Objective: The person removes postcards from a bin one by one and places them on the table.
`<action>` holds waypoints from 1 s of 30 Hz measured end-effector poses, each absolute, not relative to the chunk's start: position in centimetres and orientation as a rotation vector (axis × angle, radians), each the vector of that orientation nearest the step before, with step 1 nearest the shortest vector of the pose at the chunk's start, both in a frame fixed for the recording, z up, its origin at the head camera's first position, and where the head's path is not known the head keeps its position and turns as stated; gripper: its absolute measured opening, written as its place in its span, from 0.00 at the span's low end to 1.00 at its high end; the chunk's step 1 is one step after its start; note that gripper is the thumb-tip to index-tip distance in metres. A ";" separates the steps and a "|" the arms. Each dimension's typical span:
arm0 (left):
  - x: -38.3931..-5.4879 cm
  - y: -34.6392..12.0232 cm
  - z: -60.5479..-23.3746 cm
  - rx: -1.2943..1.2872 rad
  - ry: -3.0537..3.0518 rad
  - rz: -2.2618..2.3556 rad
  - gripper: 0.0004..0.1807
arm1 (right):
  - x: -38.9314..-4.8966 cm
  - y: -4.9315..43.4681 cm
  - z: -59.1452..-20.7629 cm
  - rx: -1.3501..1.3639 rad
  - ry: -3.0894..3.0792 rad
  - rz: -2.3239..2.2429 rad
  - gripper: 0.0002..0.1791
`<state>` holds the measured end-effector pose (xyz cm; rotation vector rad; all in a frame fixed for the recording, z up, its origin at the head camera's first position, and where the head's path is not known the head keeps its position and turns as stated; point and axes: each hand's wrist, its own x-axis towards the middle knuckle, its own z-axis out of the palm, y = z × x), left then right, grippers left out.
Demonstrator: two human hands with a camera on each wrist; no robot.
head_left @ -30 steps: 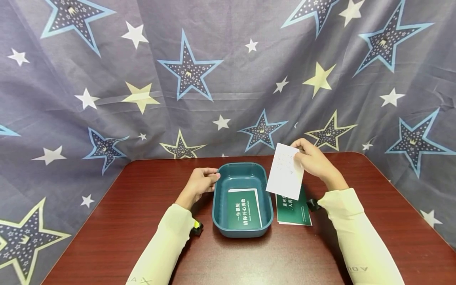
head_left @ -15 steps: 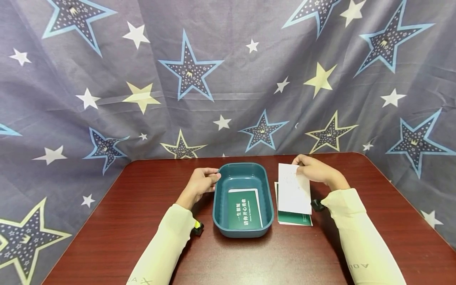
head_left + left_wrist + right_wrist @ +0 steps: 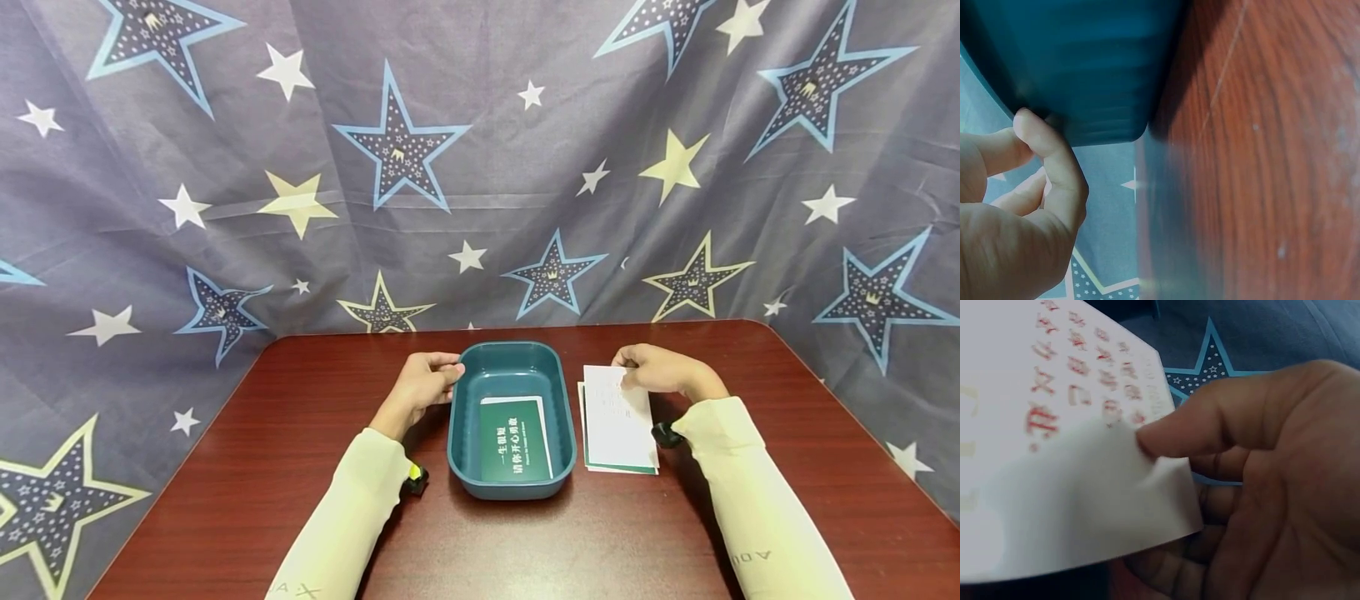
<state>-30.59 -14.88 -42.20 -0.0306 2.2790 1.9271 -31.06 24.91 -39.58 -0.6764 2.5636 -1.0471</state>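
Observation:
A teal rectangular tray stands in the middle of the table. My left hand pinches its left rim between thumb and fingers, as the left wrist view also shows. Inside the tray lies a green card with white writing, over a white-edged one. To the right of the tray, my right hand pinches a white card by its upper right part. Red characters show on that card in the right wrist view. The white card covers most of the green cards beneath it; only their edges show.
The dark red wooden table reaches back to a grey curtain printed with stars. A black wrist device sits at the left sleeve, and another black device at the right sleeve.
The right hand has lowered the white card from beside the tray's right rim, down and slightly right, over the green cards. The left hand and tray have stayed in place.

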 end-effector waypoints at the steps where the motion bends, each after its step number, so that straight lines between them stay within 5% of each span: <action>1: -30.6 -14.9 -42.2 -0.031 2.279 1.927 0.20 | -31.1 24.9 -39.6 -0.682 2.573 -1.028 0.13; 30: -30.6 -14.9 -42.2 -0.024 2.287 1.921 0.20 | -31.0 22.6 -40.8 -0.544 2.818 -0.507 0.17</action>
